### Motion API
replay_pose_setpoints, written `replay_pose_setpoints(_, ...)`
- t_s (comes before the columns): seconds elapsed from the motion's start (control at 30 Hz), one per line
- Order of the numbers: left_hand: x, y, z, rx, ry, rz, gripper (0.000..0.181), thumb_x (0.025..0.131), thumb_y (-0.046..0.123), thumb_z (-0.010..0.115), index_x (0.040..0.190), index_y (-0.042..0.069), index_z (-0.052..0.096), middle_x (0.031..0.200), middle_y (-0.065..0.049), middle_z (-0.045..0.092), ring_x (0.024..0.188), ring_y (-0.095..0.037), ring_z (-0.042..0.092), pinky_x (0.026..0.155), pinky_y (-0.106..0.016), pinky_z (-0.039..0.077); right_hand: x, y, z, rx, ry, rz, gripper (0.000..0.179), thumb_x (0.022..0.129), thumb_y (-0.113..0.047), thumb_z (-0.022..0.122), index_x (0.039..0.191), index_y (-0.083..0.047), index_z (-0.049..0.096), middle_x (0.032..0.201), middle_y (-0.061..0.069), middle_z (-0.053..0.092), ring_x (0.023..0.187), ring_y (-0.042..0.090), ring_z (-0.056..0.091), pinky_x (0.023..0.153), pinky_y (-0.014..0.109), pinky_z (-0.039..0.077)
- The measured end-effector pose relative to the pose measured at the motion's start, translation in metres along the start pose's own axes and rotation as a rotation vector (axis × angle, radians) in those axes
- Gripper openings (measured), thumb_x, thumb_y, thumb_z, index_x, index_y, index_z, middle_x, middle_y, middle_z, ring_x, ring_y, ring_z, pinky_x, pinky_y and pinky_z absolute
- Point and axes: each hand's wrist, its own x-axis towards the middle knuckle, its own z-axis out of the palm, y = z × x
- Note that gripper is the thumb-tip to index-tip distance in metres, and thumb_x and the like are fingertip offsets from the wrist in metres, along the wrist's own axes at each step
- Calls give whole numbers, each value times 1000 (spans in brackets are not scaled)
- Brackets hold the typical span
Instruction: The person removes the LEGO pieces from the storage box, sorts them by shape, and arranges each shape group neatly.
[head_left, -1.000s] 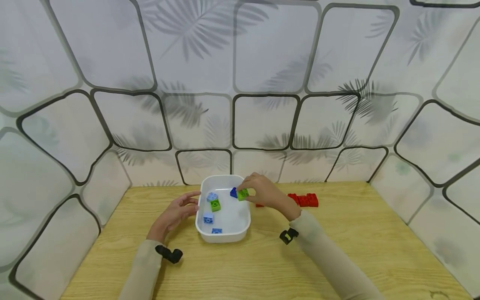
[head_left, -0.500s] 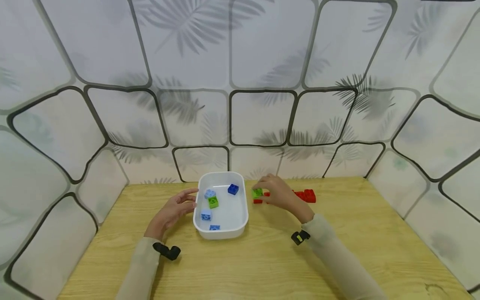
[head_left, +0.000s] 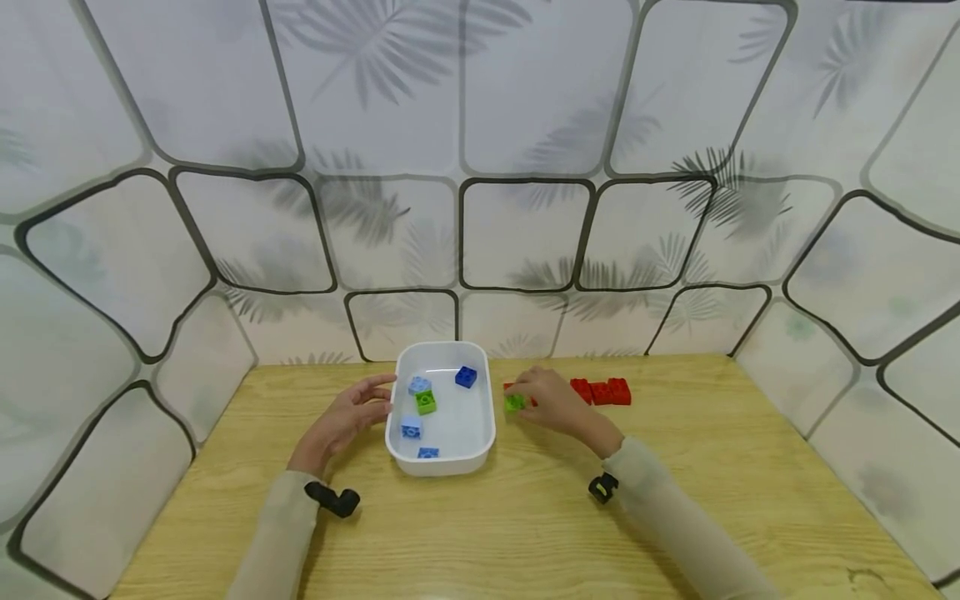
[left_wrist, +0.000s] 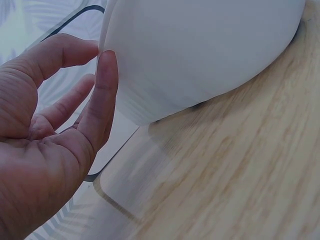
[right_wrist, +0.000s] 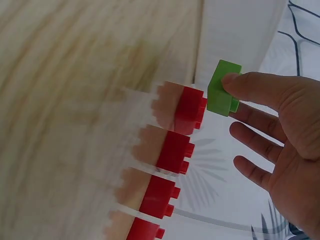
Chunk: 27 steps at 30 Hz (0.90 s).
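Observation:
My right hand (head_left: 555, 402) pinches a green toy brick (right_wrist: 222, 89) between thumb and fingers. The brick is held off the table, close to the end red brick (right_wrist: 190, 111) of a row of red bricks (head_left: 602, 393). Part of that row is hidden behind the hand in the head view. My left hand (head_left: 348, 421) is at the left side of a white plastic box (head_left: 442, 468), its loosely bent fingers touching the wall near the rim. Inside the box lie a dark blue brick (head_left: 466, 377), another green brick (head_left: 426, 402) and light blue bricks (head_left: 411, 427).
A wooden table (head_left: 480, 542) carries everything. Patterned cloth walls (head_left: 525, 242) enclose it at the back and on both sides. Black camera mounts (head_left: 332, 500) are strapped at both wrists.
My right hand has carried the green brick from above the box, over its right side, to the left end of the red row, then lower and slightly nearer. The left hand stays at the box.

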Motion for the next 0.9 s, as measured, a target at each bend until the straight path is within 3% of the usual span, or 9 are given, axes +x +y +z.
replay_pose_setpoints(0.3,0,-2,0,-13,-9,14,64,99,6,64,157,3,35,127,-11,53,108,-11,59,93,-23,57,-4,3,12,-90,-50,-12,26,86,-19,82,111,-12,78,107,6,73,101,26,62,84,45,54)
replay_pose_setpoints(0.9,-1,-2,1,2,3,17,63,99,4,63,156,3,36,125,-8,53,108,-11,59,93,-24,57,-4,2,14,-136,-53,-55,25,84,-15,81,109,-15,79,105,3,72,97,23,59,83,43,53)
